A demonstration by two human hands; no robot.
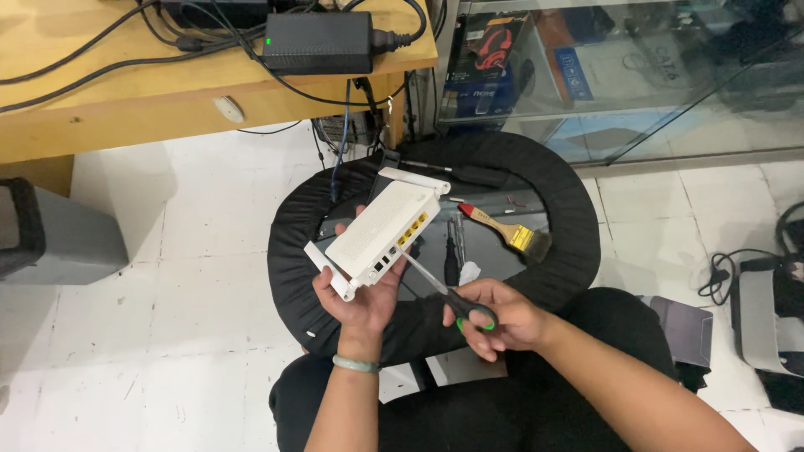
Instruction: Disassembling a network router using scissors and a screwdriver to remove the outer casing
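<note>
The left hand (362,297) is closed from below around a white plastic router with folded flat antennas (381,234), thumb and fingers clamped on its lower end so that the box stands tilted, its row of yellow and dark ports facing the right hand. The right hand (501,316) is wrapped shut on the black-and-green handle of a slim metal-shafted screwdriver (444,289), whose tip meets the router at its port side. A pale green bangle (356,363) circles the left wrist. Router and both hands are held above a round tray with a padded black rim (578,234) that rests on the person's lap. Inside that tray, beyond the router, lie a flat paintbrush with a red and wooden handle (507,232), and beside it several small dark tools too blurred to tell apart. Beyond the tray's far rim stands a light wooden desk (126,109) carrying a black power adapter with a green light (318,42) and a tangle of black cables. To the right of the tray's far rim is a glass display cabinet (636,84), and the tray sits over a floor of white tiles (193,251).
</note>
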